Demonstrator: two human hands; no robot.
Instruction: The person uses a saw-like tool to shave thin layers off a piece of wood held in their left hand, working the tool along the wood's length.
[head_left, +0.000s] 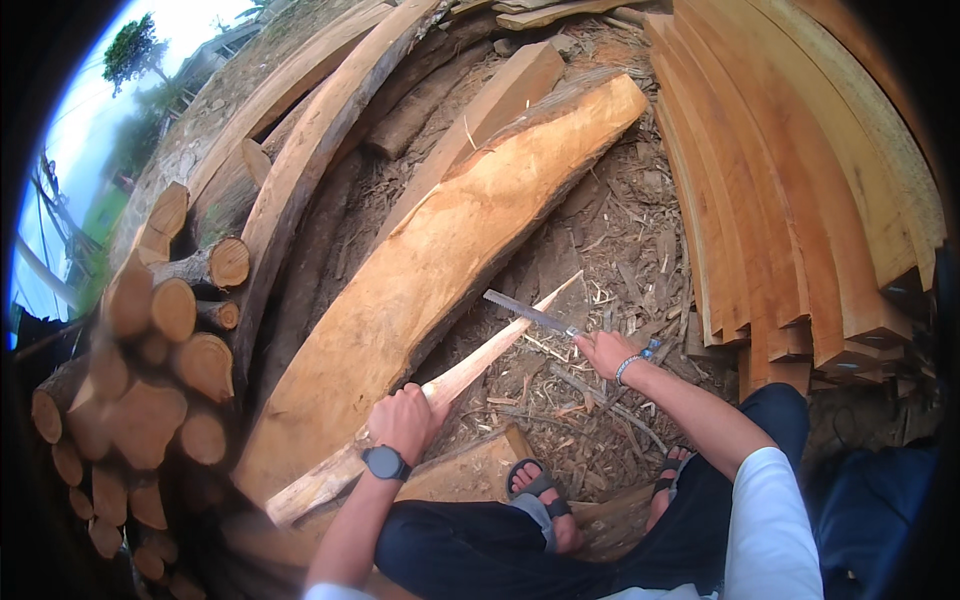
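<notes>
A pale, peeled wooden stake slants from near my left knee to a thin, split-looking point at the far right. Wrapped around its middle is my left hand, with a dark watch on the wrist. My right hand grips a small saw, whose handle is mostly covered by my fingers. Its narrow grey blade, seemingly toothed, points to the far left and crosses the stake near the tapered end. Whether blade and wood touch, I cannot tell.
Behind the stake lies a broad rough-cut slab. Cut logs are stacked at left, long sawn planks at right. Chips and twigs litter the ground. Between my sandalled feet and the stake is a wooden block.
</notes>
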